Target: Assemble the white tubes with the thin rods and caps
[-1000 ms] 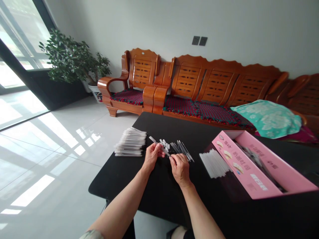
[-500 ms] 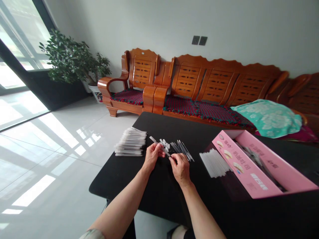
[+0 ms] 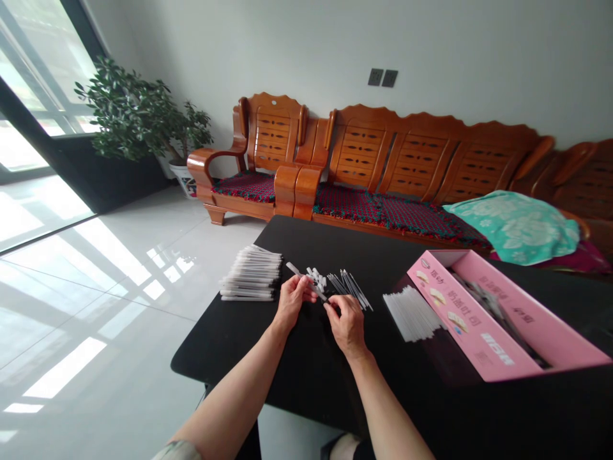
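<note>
"Where's the piece on your screen?"

"I've got a white plastic tube slanting across both hands, held just above the black table."

"How's the grip?"

"The left hand is closed around the tube. The right hand is close in, with its fingertips at the tube's lower end, but from here I can't tell whether they're pinching it or only touching it."

"What's around the hands?"

"Just ahead of them I see a cluster of small white plastic parts, with a fan of thin dark rods to their right. Left of the hands lies a stacked bundle of white tubes. To the right, a looser pile of white tubes lies just beside an open pink cardboard box."
</note>
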`<state>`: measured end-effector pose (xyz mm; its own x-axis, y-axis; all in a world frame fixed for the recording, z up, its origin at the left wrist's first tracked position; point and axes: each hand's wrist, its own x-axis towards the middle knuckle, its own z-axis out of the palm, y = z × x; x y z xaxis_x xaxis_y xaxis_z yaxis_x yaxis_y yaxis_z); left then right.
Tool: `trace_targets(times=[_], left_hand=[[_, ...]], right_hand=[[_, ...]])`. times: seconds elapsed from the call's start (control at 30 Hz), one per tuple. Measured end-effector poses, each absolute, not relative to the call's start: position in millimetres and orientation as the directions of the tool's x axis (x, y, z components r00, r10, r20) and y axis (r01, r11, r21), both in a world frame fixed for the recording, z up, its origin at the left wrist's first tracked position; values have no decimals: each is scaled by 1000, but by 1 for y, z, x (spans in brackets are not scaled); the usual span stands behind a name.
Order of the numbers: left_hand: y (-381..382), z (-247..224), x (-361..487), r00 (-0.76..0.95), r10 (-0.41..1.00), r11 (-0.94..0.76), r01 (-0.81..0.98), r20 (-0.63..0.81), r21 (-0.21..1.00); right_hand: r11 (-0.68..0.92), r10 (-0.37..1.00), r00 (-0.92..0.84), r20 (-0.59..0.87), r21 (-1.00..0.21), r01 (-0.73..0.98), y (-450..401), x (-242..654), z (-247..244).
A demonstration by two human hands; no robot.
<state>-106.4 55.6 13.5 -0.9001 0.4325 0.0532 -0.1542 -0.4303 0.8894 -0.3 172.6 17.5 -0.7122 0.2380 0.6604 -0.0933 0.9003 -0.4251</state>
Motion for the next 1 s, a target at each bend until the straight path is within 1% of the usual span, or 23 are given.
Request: trace_targets(times=[0.1, 0.2, 0.27, 0.33, 0.43, 0.5, 0.67, 0.77, 1.0], left_hand=[[55, 14, -109, -915, 401, -443, -143, 53, 885], [54, 14, -113, -946, 322, -472, -126, 37, 873], [53, 14, -115, -959, 282, -488, -119, 28, 865], [52, 13, -117, -963, 269, -496, -116, 25, 861], [52, 12, -117, -962, 272, -501, -118, 26, 858], [52, 12, -117, -962, 273, -502, -122, 23, 856], [54, 13, -115, -959, 282, -497, -121, 28, 859], [54, 14, -113, -955, 294, -488, -127, 26, 863], [54, 16, -111, -940, 340, -457, -144, 23, 878]], right_hand=[[900, 236, -716, 657, -425, -94, 174, 1, 19], [909, 231, -716, 659, -409, -82, 178, 3, 20], [916, 253, -702, 666, -399, -48, 182, 4, 19], [919, 313, -659, 684, -392, 30, 188, 5, 16], [897, 435, -562, 703, -390, 207, 197, 6, 10], [882, 470, -552, 689, -373, 286, 201, 6, 6], [912, 411, -688, 598, -263, 316, 196, 5, 3], [921, 389, -732, 560, -221, 320, 192, 4, 3], [950, 312, -730, 609, -186, 250, 191, -1, -1]])
